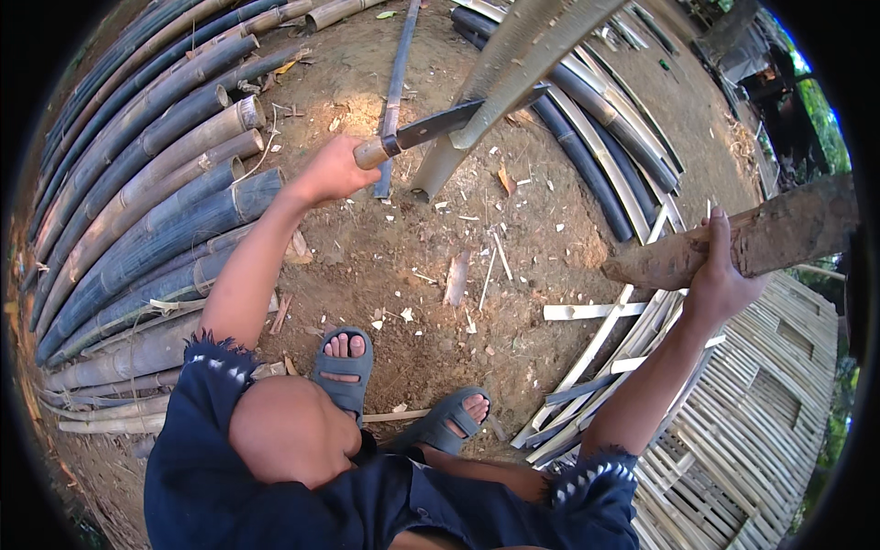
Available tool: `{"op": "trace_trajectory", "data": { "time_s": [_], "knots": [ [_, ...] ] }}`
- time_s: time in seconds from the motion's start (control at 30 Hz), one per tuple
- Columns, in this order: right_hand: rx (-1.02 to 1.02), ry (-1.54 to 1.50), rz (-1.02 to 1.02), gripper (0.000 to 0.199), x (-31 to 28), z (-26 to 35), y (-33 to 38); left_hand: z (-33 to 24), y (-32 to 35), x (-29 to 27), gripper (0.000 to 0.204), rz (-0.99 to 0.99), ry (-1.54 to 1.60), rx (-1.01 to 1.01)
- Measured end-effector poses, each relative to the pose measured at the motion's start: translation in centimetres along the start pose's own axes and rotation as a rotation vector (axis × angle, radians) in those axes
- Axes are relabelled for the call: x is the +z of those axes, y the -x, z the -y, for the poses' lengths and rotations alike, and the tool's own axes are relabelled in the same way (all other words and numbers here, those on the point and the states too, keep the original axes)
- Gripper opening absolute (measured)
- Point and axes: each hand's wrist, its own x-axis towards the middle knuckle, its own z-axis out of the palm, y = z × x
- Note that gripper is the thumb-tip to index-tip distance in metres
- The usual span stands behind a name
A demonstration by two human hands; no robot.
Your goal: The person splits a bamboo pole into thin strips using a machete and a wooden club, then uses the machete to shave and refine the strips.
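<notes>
My left hand [332, 172] is closed around the wooden handle of a machete [438, 126], held out in front of me. Its dark blade lies crosswise in a bamboo pole [435, 171], which leans with its lower end near the ground. Above the blade the pole is parted lengthwise, and the blade's tip shows past its far side. Out to the right, my right hand [722, 280] grips a thick, rough piece of wood [788, 229], raised off the ground and apart from the machete.
Many dark bamboo poles [165, 183] lie stacked along the left. Split bamboo lengths [596, 119] rest at the far right, and pale strips [587, 367] lie beside a slatted bamboo panel [752, 403] on the right. Chips litter the dirt [412, 275] around my sandalled feet [344, 367].
</notes>
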Motion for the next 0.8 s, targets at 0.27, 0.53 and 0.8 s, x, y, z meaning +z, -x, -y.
{"op": "trace_trajectory", "data": {
  "time_s": [0.27, 0.53, 0.8],
  "knots": [
    [0.116, 0.769, 0.79, 0.075, 6.5, -2.9, 5.2, -4.6, 0.9, -1.9, 0.031, 0.005, -0.258, -0.077],
    [0.138, 0.17, 0.377, 0.058, 4.7, 1.9, 1.0, -0.9, 1.1, 0.3, 0.033, -0.06, -0.217, -0.049],
    [0.151, 0.836, 0.819, 0.076, 9.0, -4.1, 8.2, -3.6, 2.2, -1.1, 0.031, -0.012, -0.291, -0.13]
  ]
}}
